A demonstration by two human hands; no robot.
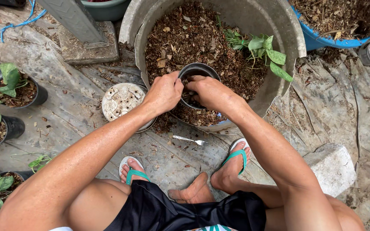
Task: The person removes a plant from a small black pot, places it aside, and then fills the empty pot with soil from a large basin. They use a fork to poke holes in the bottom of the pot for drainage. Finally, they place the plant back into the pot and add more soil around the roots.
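Hands at the small black pot (198, 72) inside the grey basin (279, 25): left hand (164, 92) grasping its rim, right hand (210, 92) fingers curled into it, fork (190, 140) lying below.

Bare arms, bare legs, shorts and flip-flops

No sleeves down to the left hand (164, 92) or right hand (210, 92) — black shorts (185, 211) with a white-and-teal strip at the waist, white flip-flops (130, 167) with teal straps — toes bare, no gloves, rings or watch.
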